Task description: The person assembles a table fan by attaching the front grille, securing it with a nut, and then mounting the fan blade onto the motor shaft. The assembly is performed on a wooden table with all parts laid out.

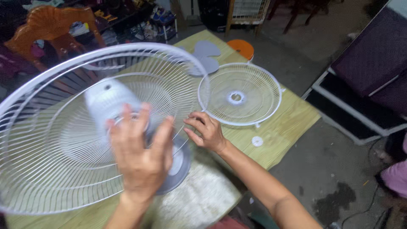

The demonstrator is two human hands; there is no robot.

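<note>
Gripping the big fan guard at its motor hub, my left hand wraps it; my right hand, fingers loosely curled, touches the rim, table below.

wooden table, fan grille, white cap

Lighting: dim indoor, soft overhead light on the pale wooden table; background dark. Motion blur on left hand and large white wire fan guard; wide-angle bending at edges.
</note>
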